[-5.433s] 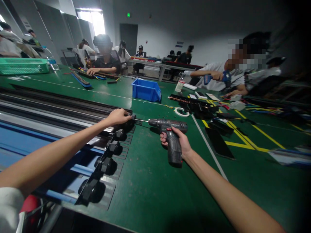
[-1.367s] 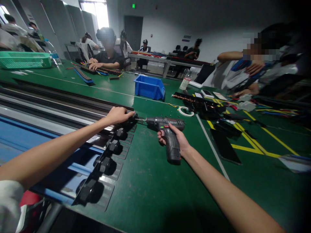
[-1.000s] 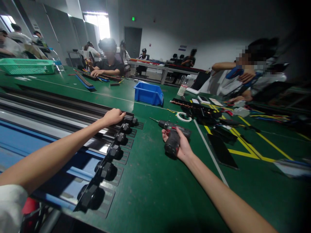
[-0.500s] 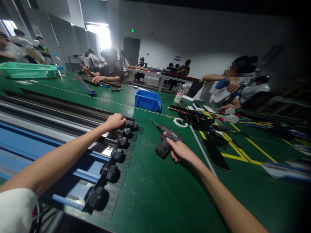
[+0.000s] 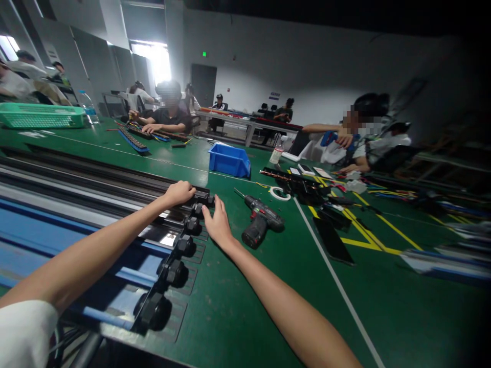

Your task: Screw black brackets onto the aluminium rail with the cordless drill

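My left hand (image 5: 178, 192) rests closed on the far end of a long black rail (image 5: 115, 180) that lies across the green table. A row of black round connector blocks (image 5: 169, 271) runs along the rail's end toward me. My right hand (image 5: 217, 223) is open, fingers stretched toward the blocks near the rail's end, holding nothing. The cordless screwdriver (image 5: 260, 221) lies on its side on the table just right of my right hand, bit pointing away.
A blue bin (image 5: 229, 160) stands beyond the rail. A roll of white tape (image 5: 279, 192), black parts and phones (image 5: 307, 179) lie to the right by yellow floor-style markings. A green basket (image 5: 40, 115) sits far left. Several seated people work at the far side.
My right hand pulled the screwdriver off the rail's end, laid it down on the table, let go and moved left to the connector blocks. The left hand stayed on the rail.
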Available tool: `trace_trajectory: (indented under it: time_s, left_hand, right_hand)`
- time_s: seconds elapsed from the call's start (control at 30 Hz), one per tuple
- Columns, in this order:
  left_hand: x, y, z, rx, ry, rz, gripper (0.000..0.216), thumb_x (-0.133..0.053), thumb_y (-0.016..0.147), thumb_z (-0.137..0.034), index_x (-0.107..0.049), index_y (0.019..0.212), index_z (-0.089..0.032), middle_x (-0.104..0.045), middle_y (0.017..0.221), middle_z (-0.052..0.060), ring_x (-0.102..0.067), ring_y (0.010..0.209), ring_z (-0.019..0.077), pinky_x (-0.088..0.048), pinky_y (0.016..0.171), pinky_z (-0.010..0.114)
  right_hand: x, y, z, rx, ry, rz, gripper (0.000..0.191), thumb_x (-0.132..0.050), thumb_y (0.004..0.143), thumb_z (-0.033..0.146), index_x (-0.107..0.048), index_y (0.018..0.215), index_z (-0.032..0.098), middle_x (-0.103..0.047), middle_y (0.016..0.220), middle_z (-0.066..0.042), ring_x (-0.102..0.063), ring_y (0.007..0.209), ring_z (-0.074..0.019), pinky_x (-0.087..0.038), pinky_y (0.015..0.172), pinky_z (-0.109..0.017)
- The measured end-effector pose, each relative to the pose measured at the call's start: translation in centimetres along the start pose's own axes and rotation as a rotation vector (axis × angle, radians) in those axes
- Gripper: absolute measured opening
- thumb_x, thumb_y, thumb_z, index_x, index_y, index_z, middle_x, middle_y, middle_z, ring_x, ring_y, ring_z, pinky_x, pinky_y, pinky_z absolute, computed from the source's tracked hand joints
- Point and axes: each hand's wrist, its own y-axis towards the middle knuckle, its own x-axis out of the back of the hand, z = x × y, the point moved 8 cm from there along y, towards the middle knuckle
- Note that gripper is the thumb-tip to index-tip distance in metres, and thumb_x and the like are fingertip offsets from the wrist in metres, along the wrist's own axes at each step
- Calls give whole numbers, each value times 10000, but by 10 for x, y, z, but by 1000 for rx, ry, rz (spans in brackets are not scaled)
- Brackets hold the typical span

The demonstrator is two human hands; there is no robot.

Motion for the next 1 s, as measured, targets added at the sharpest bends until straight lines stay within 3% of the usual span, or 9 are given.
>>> trace_trajectory:
  time_s: [0.1,0.27,0.5,0.6,0.67,0.73,0.8,0.9,1.0]
  left_hand:
    - [0,0,1,7,-8,-13,596,-285,936,-537,-744,930,-157,-723,1025,194,-672,1018,302,-493,833,336]
    - [-1,1,6,59,-2,-48,755,-168,958,-613,-734,986,-113,-706,1047,234,-659,1048,327,-483,886,378]
    - [1,-3,8,96,17,-54,738,-198,960,-615,-720,1063,-104,-706,1071,231,-652,1068,329,-471,922,385]
    - [0,-2,8,116,22,-30,743,-201,954,-618,-728,1017,-98,-708,1059,235,-655,1070,328,-477,907,372]
    - [-2,0,8,103,27,-8,729,-199,954,-604,-734,981,-110,-708,1058,234,-657,1066,334,-483,886,371]
    - [-5,3,8,68,38,13,713,-186,955,-582,-736,961,-129,-709,1051,233,-661,1053,341,-488,858,373]
    - [-9,6,10,46,49,31,705,-179,952,-576,-733,957,-140,-711,1038,234,-665,1037,348,-491,833,378]
    - [-13,9,15,62,50,38,718,-174,938,-599,-724,935,-138,-710,1025,237,-665,1024,366,-492,824,390]
    - [-17,11,16,43,50,48,731,-161,929,-617,-718,881,-146,-712,986,230,-668,1004,370,-491,807,385]
  right_hand:
    - [-9,0,-10,23,35,16,655,-508,942,461,-327,1497,163,-367,1531,-156,-329,1439,-284,-245,1211,-466]
    - [-13,1,-14,21,91,101,685,-509,951,451,-272,1526,166,-359,1562,-130,-340,1445,-248,-281,1201,-443]
    - [-24,2,-3,130,45,200,656,-533,932,440,-355,1508,182,-376,1561,-104,-314,1468,-236,-249,1220,-425]
    - [-20,0,5,121,53,170,614,-495,950,406,-357,1507,191,-373,1563,-101,-312,1470,-229,-240,1226,-426]
    - [-4,1,16,124,64,104,575,-472,962,391,-372,1497,204,-397,1548,-94,-337,1456,-228,-260,1218,-429]
    - [26,3,28,147,62,42,541,-477,966,383,-397,1477,226,-440,1517,-86,-399,1416,-231,-300,1198,-428]
    - [72,3,34,170,48,-5,524,-500,961,382,-417,1460,245,-490,1472,-82,-475,1351,-234,-336,1172,-428]
    - [170,-12,11,117,-81,-114,523,-543,939,410,-450,1431,259,-543,1412,-90,-505,1306,-254,-332,1161,-460]
    - [287,-50,-46,-45,-427,-319,605,-591,884,478,-491,1406,187,-551,1385,-153,-502,1290,-305,-327,1144,-484]
